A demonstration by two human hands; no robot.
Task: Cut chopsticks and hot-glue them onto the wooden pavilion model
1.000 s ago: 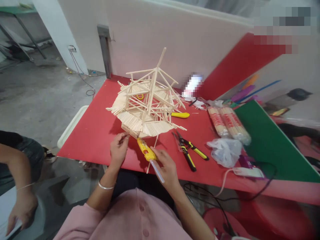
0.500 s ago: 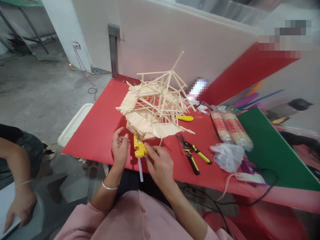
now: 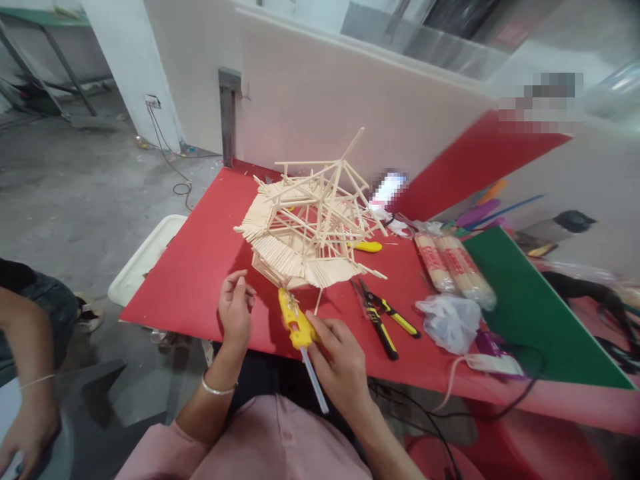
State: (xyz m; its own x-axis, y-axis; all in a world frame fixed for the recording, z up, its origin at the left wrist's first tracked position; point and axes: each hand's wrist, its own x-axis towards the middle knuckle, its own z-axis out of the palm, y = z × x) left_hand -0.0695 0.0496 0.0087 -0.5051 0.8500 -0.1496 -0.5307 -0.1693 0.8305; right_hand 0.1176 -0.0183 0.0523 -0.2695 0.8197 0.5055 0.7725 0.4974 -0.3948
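My right hand (image 3: 343, 353) grips a yellow hot glue gun (image 3: 295, 320) low over the table's front edge. A clear glue stick (image 3: 314, 381) juts from the gun's back end, and the nozzle points at the lower front of a model pavilion (image 3: 327, 213) built of thin wooden sticks. Whether the nozzle touches the model, I cannot tell. My left hand (image 3: 235, 307) hovers just left of the gun, fingers loosely curled and a little apart, with nothing visible in it. Slatted roof panels ring the model beneath an open stick frame with a peak.
The red tabletop (image 3: 195, 267) holds yellow-black pliers (image 3: 385, 317), bundled sticks (image 3: 453, 270), a crumpled plastic bag (image 3: 450, 320) and a green board (image 3: 530, 320). A cable (image 3: 480, 413) hangs at the front right. At left, another person's arm (image 3: 30, 373) is close by.
The glue gun has tilted, its back end swinging right and toward me with my right hand. My left hand has shifted slightly down and left. The camera view has moved a little.
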